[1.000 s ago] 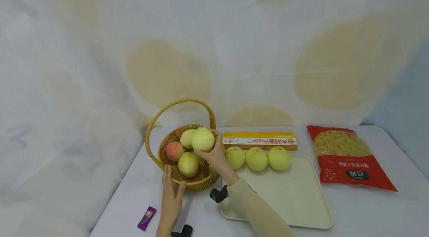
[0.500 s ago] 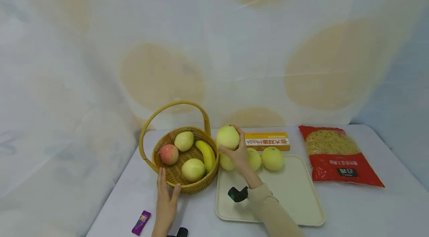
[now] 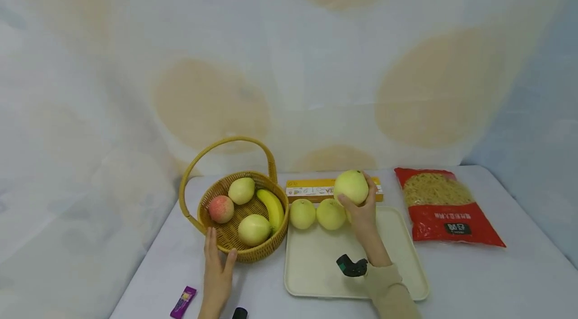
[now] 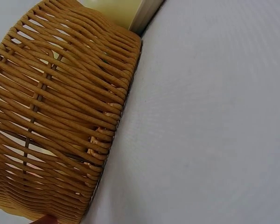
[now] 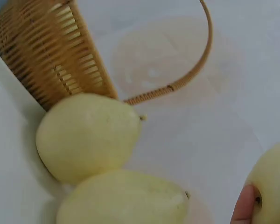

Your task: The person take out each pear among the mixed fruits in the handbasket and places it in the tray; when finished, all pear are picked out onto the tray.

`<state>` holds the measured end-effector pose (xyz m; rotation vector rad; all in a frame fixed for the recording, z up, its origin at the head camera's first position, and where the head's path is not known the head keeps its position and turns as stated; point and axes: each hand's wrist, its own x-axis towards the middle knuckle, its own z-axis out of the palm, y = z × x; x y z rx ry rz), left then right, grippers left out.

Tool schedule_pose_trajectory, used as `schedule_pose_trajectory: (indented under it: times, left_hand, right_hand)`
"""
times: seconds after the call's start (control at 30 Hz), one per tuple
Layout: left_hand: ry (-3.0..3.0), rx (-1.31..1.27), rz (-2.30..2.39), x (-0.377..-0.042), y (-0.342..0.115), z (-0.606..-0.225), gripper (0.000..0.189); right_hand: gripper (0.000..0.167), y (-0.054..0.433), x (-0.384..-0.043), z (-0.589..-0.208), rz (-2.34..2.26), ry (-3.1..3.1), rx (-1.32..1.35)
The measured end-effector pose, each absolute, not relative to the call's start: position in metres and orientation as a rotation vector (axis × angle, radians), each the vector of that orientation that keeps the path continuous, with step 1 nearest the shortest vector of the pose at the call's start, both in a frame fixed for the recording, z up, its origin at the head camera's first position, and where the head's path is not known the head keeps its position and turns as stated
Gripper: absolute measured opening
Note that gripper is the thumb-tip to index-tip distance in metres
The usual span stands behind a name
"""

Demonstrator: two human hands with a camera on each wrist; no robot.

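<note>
My right hand (image 3: 365,206) grips a pale yellow-green pear (image 3: 350,187) above the far side of the cream tray (image 3: 316,279). Two more pears, a left one (image 3: 302,214) and a middle one (image 3: 331,214), sit in a row on the tray; a third behind my hand is mostly hidden. My left hand (image 3: 217,279), fingers straight and spread, is at the near side of the wicker basket (image 4: 60,102). Inside the basket are a pink peach (image 3: 221,209), a banana (image 3: 272,210) and two pale fruits, one at the back (image 3: 241,190) and one in front (image 3: 254,230).
A pasta box (image 3: 311,188) lies behind the tray, partly covered by the held pear. To the right is a red bag of pasta (image 3: 444,208). A small purple packet (image 3: 183,302) lies near the left hand. The basket's tall handle (image 3: 226,141) arches upward.
My right hand has carried the pear out of the basket and rightward over the tray, past the left two pears there. The left hand stays by the basket. The head view has shifted slightly.
</note>
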<state>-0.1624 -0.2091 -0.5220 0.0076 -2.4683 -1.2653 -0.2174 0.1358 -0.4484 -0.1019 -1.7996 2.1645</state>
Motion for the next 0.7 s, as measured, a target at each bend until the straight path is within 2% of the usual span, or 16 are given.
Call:
schedule_pose_trajectory:
  times: [0.33,0.7]
  left_hand:
    - [-2.487,0.036,-1.27,-0.162,-0.207,-0.521,0.077]
    - [-2.497,0.026,-1.262,-0.163,-0.21,-0.52,0.077]
  right_hand:
    - [0.079,0.165,-0.214,-0.455,2.122,-1.831,-0.244]
    - [0.072,0.197,-0.214,-0.461,2.344,-1.436,-0.317]
